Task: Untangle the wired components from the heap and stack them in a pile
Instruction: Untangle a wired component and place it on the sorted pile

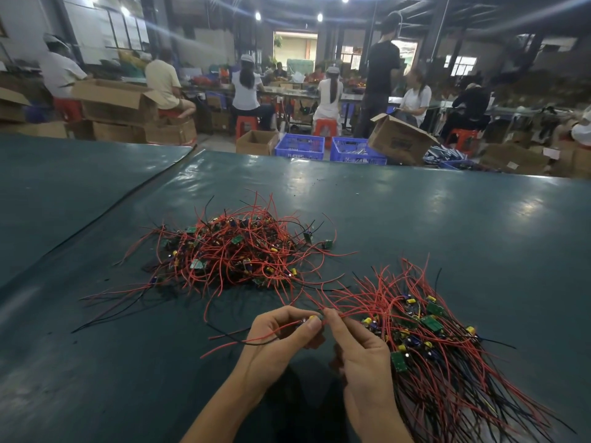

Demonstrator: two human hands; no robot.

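On the dark green surface (415, 219), close to its near edge, the two hands met between two masses of wiring. The left hand (281, 338) held a wired component (312, 320) in a narrow grip, with thumb and curled fingers closed round its small yellow-topped body. Its red and black leads (243, 343) trailed away to the left, low over the surface. Just beside it, the right hand (363, 351) pinched a red wire (343, 314) between thumb and forefinger. That grip was tight on the strand, and the other fingers were curled under the palm. The fingertips of the two hands nearly touched. Whether the pinched wire belonged to the held component or to something else could not be told.

The heap (230, 251) lay farther out and to the left. It was a tangled mound of red and black wires with small green boards and yellow parts in it, and loose ends straggled out on all sides. The pile (431, 340) lay just beside the right wrist, its boards gathered toward the middle and its wires fanning toward the near right corner. A few red strands ran between heap and pile.

Beyond the far edge stood two blue crates (300, 147) and an open cardboard box (399, 139). Farther back, people sat on red stools (246, 124).
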